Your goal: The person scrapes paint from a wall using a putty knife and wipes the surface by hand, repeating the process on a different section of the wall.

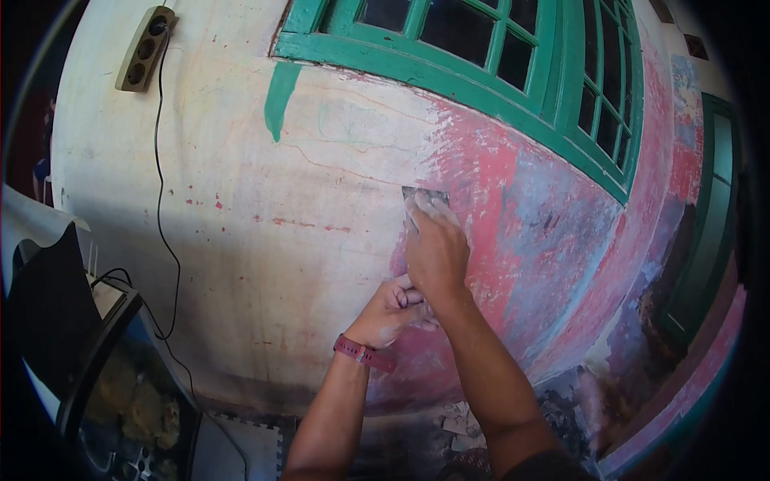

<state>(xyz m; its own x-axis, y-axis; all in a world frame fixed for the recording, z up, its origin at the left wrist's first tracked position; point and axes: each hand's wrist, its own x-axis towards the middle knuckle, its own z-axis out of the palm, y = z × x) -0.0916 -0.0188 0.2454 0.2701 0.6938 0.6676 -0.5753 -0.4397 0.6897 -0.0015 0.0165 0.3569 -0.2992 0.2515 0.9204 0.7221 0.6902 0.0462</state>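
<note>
My right hand (437, 252) is closed around a paint scraper, its fingers pressed along the flat metal blade (425, 193), whose edge lies against the wall. Most of the scraper's handle is hidden in my grip. Just below, my left hand (391, 311) is curled in against the base of my right hand, where the handle end appears to be; its fingers are dusted with pale powder. A dark red band (365, 353) circles my left wrist. Around the blade, cream paint (345, 184) meets a stripped area of pink and bluish-grey (481, 208).
A green-framed window (449, 64) stands above. At upper left hangs a power strip (145, 50), its black cable (160, 176) running down the wall. A glass tank-like box (132, 401) stands at lower left. Paint flakes or rubble (464, 425) lie at the wall's foot.
</note>
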